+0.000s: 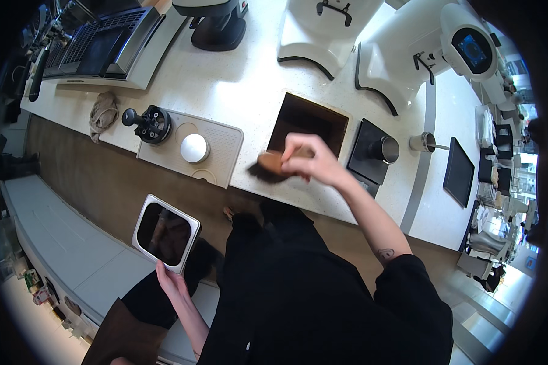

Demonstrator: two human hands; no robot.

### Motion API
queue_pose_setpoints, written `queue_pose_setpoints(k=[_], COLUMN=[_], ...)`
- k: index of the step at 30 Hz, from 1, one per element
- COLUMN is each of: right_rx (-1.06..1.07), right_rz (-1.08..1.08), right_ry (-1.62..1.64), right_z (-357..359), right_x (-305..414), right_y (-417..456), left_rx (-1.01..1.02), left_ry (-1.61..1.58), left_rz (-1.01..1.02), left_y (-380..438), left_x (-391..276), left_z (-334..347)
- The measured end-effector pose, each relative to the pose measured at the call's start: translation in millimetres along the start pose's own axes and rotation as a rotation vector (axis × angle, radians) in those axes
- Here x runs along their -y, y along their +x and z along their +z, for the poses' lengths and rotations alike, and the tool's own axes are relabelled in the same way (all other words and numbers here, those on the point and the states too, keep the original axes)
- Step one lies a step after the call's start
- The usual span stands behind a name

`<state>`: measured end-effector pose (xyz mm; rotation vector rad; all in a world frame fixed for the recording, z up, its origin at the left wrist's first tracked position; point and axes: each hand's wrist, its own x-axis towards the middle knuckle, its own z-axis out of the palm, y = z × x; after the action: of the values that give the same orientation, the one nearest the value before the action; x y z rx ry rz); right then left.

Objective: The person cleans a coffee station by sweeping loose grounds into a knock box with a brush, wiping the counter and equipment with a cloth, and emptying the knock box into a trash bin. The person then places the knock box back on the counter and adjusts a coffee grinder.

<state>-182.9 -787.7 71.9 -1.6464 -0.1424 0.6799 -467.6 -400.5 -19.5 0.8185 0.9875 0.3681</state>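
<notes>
My right hand (311,159) grips a wooden-handled brush (270,163) with dark bristles, blurred by motion. The bristles hang over the front of the speckled white counter (255,116), just left of a rectangular cutout (313,119) with a dark brown inside. Lower left, off the counter, my left hand (171,279) supports a rectangular metal pan (142,246) by its near end. The pan tilts so that its dark interior faces up, above the brown floor (89,146). What lies at its bottom is too dark to tell.
A grey mat (226,141) carries a black tool stand (154,125) and a silver round puck (195,148). A metal cup (388,149) rests on a black scale (367,132). White grinders (392,64) stand behind. A person in a brown apron (128,333) is close at lower left.
</notes>
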Motion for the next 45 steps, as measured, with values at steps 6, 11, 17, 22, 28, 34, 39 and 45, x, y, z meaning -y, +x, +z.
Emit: queue_pose_setpoints(k=[6,11,17,22,28,34,39,45], right_rx=[-0.461,0.242,-0.33,0.047,-0.291,-0.153,-0.158,-0.561], right_rz=[-0.017,0.13,-0.01,0.181,-0.074,-0.043,-0.052,-0.097], right_ry=[-0.237,-0.179,-0.513,-0.39,0.046,0.768,0.857,0.644], right_z=[-27,-6,-56,-42,-43,-19,36,97], right_x=[-16,-4,1,-37,16,-17,-17,18], right_y=[18,-29,-44,-63,-1,146,204,272], left_rx=[0.077,0.049,0.035,-0.014,-0.043,-0.06,-0.1,0.067], left_ry=[0.005,0.036,0.041,0.009,-0.022,-0.107,-0.148,0.037], left_rz=[0.003,-0.001,-0.02,0.009,0.031,0.059,0.08,0.091], left_y=[4,3,4,1,-6,-5,10,83], left_x=[-3,-10,-10,-7,-15,-27,-56,-114], left_z=[-6,-3,-9,-7,15,17,7,-20])
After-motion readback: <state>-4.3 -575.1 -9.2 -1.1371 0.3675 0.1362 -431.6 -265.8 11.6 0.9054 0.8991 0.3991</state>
